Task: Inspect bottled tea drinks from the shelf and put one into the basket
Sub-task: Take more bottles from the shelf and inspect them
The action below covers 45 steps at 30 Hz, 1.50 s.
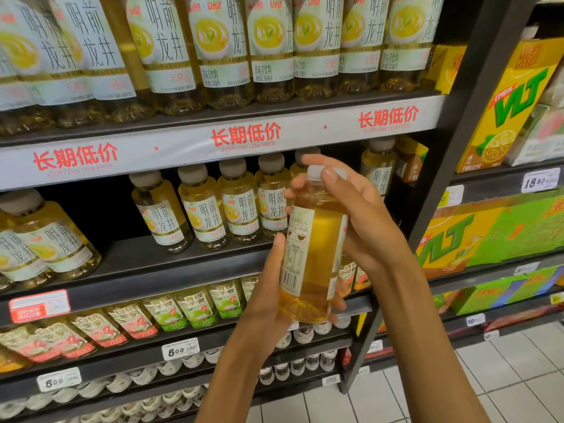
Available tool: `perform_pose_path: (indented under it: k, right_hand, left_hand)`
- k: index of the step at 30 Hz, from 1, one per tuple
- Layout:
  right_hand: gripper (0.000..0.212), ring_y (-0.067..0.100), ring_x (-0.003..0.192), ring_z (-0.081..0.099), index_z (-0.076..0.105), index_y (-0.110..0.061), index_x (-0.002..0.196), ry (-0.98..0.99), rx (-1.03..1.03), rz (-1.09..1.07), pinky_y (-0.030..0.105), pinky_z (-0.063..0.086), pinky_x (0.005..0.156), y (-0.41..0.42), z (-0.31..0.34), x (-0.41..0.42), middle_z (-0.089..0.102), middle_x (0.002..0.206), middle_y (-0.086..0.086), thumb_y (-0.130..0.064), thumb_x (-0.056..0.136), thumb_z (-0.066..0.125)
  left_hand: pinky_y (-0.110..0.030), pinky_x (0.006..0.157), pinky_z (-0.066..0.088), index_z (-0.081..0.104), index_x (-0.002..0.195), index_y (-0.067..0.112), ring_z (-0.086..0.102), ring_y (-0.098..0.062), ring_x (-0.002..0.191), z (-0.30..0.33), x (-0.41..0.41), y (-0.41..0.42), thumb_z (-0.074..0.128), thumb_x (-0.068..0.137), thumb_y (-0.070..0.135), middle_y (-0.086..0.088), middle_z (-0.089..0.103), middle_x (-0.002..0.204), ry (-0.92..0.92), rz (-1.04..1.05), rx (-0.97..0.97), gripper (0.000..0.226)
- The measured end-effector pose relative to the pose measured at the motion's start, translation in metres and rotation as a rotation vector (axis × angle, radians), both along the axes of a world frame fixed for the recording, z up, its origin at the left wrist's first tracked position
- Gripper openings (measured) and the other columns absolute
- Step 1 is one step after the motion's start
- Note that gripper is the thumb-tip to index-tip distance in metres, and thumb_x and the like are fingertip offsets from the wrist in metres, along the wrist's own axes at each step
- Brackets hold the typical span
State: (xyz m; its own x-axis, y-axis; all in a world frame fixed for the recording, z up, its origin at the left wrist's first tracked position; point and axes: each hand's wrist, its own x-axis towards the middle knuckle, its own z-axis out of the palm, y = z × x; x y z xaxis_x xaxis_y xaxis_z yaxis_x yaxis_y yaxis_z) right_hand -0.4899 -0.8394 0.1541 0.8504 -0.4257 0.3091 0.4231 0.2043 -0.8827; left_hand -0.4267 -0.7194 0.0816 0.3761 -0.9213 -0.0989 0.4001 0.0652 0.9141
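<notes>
Shelving unit [213, 141]: dark, tiered, in a shop aisle; pale tiled floor [518, 377] at its foot, lower right. Front strip printed in red, "EVERY DAY LOW PRICE".
Adjoining bay, right of the shelving unit: yellow and green carton packs [515, 96] marked "VLT".
Top tier: a row of pale-yellow tea bottles [219, 53] with white labels, caps out of frame; the count runs off the left edge.
Middle tier: six like bottles [201, 209] with grey caps plainly seen, others partly hidden behind the hands.
Lower tiers: smaller drinks with green and red labels [171, 312]; white price tags [180, 349], two reading "5.00".
Held bottle [314, 248]: one, amber tea, white cap, upright, in front of the middle tier, barcode side toward the camera.
Left hand [268, 297]: fingers wrapped round the lower body, thumb up along the label.
Right hand [354, 215]: fingers curled round the neck and cap.
</notes>
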Motion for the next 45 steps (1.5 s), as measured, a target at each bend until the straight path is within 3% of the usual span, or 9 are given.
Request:
perform_pose_path:
  k: [4,10,15,18,21,23,28,41,45]
  right_hand:
    - [0.033,0.016,0.095,0.068,0.06,-0.017,0.115,0.032,-0.146,-0.201,0.022,0.053,0.076,0.002,0.001,-0.005,0.071,0.098,0.006,-0.03,0.085,0.065]
    - [0.042,0.018,0.103,0.067,0.059,-0.02,0.121,0.076,-0.109,-0.178,0.025,0.055,0.079,-0.003,0.0,-0.007,0.071,0.111,0.007,-0.036,0.082,0.059]
    - [0.036,0.018,0.106,0.066,0.053,-0.019,0.13,0.112,-0.056,-0.081,0.029,0.055,0.083,-0.013,-0.008,-0.01,0.068,0.117,0.006,-0.021,0.094,0.05]
    - [0.033,0.018,0.104,0.067,0.054,-0.021,0.128,0.091,-0.079,-0.161,0.029,0.057,0.081,-0.017,-0.016,-0.013,0.07,0.113,0.004,-0.017,0.096,0.051]
    - [0.04,0.016,0.112,0.063,0.054,-0.022,0.128,0.053,-0.147,-0.277,0.028,0.054,0.088,-0.023,-0.022,-0.016,0.067,0.12,0.002,-0.022,0.088,0.058]
    - [0.045,0.014,0.117,0.06,0.051,-0.022,0.129,0.04,-0.17,-0.309,0.029,0.051,0.092,-0.029,-0.027,-0.017,0.063,0.126,0.002,-0.023,0.085,0.059]
    - [0.042,0.009,0.118,0.058,0.048,-0.024,0.133,0.038,-0.251,-0.374,0.024,0.051,0.089,-0.044,-0.04,-0.017,0.06,0.129,-0.004,-0.014,0.093,0.056]
    - [0.044,0.014,0.116,0.06,0.045,-0.011,0.134,0.026,-0.263,-0.456,0.032,0.049,0.096,-0.08,-0.05,-0.002,0.062,0.125,0.008,-0.003,0.093,0.056]
    - [0.04,0.015,0.115,0.06,0.048,-0.01,0.129,-0.01,-0.239,-0.461,0.029,0.051,0.093,-0.086,-0.052,0.005,0.063,0.123,0.007,-0.005,0.09,0.059]
  left_hand:
    - [-0.043,0.099,0.047,0.064,0.115,0.031,0.064,-0.016,0.109,-0.001,0.003,-0.005,0.043,0.082,0.073,0.002,0.07,0.113,-0.268,0.269,0.041,0.057]
    - [-0.024,0.078,0.055,0.059,0.108,0.03,0.068,-0.01,0.098,-0.003,-0.007,-0.011,0.054,0.081,0.064,0.011,0.073,0.099,-0.375,0.288,-0.043,0.044]
    - [-0.033,0.093,0.051,0.064,0.107,0.033,0.065,-0.013,0.108,-0.013,-0.008,-0.011,0.039,0.068,0.075,0.003,0.071,0.112,-0.214,0.246,0.031,0.063]
    - [-0.017,0.082,0.052,0.058,0.115,0.035,0.064,0.002,0.102,-0.016,-0.012,-0.021,0.039,0.063,0.076,0.011,0.069,0.113,-0.235,0.255,0.064,0.069]
    - [-0.011,0.076,0.051,0.054,0.114,0.037,0.062,0.007,0.101,-0.021,-0.01,-0.037,0.041,0.076,0.063,0.014,0.065,0.113,-0.33,0.263,0.029,0.048]
    - [-0.017,0.083,0.051,0.048,0.119,0.033,0.061,0.001,0.106,-0.024,-0.009,-0.049,0.049,0.086,0.045,0.011,0.063,0.116,-0.413,0.264,0.004,0.035]
    - [-0.033,0.1,0.045,0.042,0.137,0.023,0.049,-0.01,0.12,-0.039,-0.004,-0.08,0.071,0.083,0.028,0.008,0.046,0.128,-0.773,0.446,0.156,0.061]
    - [-0.04,0.087,0.051,0.054,0.124,0.015,0.055,-0.015,0.108,-0.044,-0.015,-0.121,0.075,0.08,0.029,0.002,0.054,0.119,-0.803,0.754,0.248,0.051]
    - [-0.031,0.076,0.051,0.055,0.122,0.015,0.055,-0.013,0.098,-0.046,-0.016,-0.125,0.073,0.081,0.034,0.001,0.053,0.117,-0.895,0.809,0.266,0.049]
